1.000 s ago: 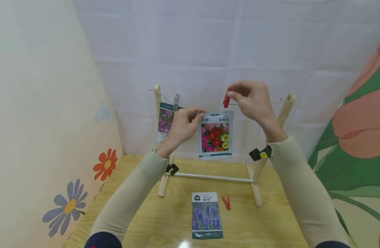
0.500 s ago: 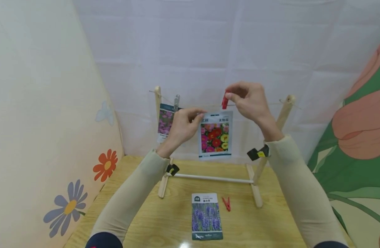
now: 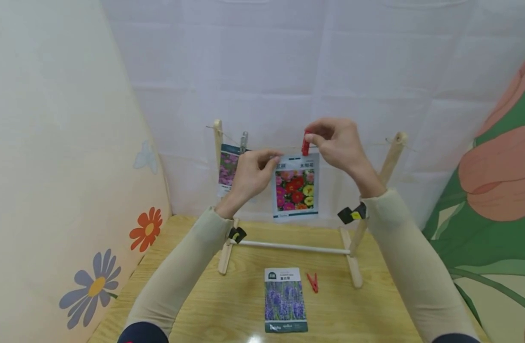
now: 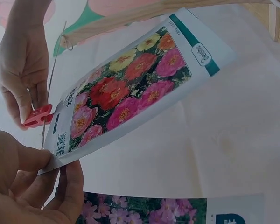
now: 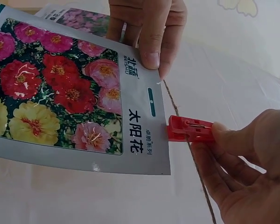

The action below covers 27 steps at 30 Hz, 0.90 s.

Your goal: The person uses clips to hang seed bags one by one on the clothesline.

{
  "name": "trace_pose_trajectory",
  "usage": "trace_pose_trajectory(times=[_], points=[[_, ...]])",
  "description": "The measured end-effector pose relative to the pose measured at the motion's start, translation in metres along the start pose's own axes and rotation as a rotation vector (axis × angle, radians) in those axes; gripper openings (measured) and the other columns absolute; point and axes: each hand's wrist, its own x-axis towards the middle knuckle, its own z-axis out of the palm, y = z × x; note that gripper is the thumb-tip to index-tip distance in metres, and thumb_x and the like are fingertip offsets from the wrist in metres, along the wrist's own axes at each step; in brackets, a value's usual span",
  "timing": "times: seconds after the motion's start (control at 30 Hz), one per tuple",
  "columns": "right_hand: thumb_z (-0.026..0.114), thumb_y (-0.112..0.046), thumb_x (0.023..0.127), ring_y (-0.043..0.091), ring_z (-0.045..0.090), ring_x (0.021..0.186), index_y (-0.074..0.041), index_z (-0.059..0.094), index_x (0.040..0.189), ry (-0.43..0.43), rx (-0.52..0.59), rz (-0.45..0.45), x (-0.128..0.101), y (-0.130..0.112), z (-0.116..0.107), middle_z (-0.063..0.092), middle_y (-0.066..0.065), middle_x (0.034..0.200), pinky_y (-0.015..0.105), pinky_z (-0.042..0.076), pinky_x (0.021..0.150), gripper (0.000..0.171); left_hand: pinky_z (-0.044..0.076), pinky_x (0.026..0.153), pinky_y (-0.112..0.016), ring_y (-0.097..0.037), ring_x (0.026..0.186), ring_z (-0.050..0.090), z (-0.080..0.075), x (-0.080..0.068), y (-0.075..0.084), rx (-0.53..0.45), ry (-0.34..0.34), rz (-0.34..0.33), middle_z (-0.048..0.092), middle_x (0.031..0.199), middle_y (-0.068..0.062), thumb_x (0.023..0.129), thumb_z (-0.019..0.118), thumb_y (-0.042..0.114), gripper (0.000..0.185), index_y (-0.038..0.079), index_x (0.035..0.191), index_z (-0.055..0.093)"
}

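A seed packet (image 3: pixel 296 186) with red, pink and yellow flowers hangs against the string (image 3: pixel 288 146) of a small wooden rack (image 3: pixel 391 157). My left hand (image 3: pixel 256 169) pinches the packet's top left corner (image 4: pixel 56 156) (image 5: pixel 144 56). My right hand (image 3: pixel 335 140) pinches a red clothespin (image 3: pixel 305 143) (image 5: pixel 189 129) (image 4: pixel 37 116) at the packet's top edge, on the string (image 5: pixel 196 163). A second packet (image 3: pixel 227 169) with pink flowers hangs at the rack's left end from a grey clip (image 3: pixel 244 141).
On the wooden table (image 3: pixel 374 309) lie a lavender seed packet (image 3: pixel 285 299) and another red clothespin (image 3: pixel 313 281). The rack's white crossbar (image 3: pixel 292 245) and feet stand behind them. Cloth walls with flower prints close in on both sides.
My right hand has moved the red clothespin left and down, from above the string onto the packet's top edge. The left hand kept its pinch.
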Motion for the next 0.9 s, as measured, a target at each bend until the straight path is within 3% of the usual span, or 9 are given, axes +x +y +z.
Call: trace_pose_trajectory(times=[0.4,0.67,0.9], points=[[0.073,-0.011,0.103,0.031,0.076,0.091,-0.002,0.079,0.113,-0.071,-0.001,0.019,-0.0003,-0.0047,0.0034,0.08,0.017,0.106,0.046,0.06,0.083,0.016,0.053,0.064,-0.027,-0.016,0.074,0.067,0.0,0.0023,0.0009,0.004,0.017,0.012,0.082,0.111,-0.012,0.106,0.067,0.012,0.019,0.005,0.119,0.08],[0.072,-0.011,0.103,0.034,0.077,0.097,-0.002,0.079,0.114,-0.101,0.014,0.009,0.0002,-0.0034,0.0068,0.08,0.017,0.107,0.051,0.061,0.09,0.016,0.051,0.061,-0.027,-0.016,0.071,0.065,-0.0001,0.0025,0.0,0.006,0.024,0.014,0.082,0.109,-0.012,0.106,0.067,0.011,0.019,0.006,0.119,0.08],[0.072,-0.012,0.103,0.033,0.076,0.095,-0.001,0.078,0.116,-0.116,0.0,0.016,-0.0002,-0.0029,0.0077,0.08,0.017,0.108,0.05,0.06,0.086,0.018,0.05,0.06,-0.027,-0.016,0.069,0.065,0.0005,0.0019,-0.0012,-0.009,0.029,0.011,0.082,0.108,-0.012,0.106,0.066,0.011,0.02,0.005,0.12,0.08]])
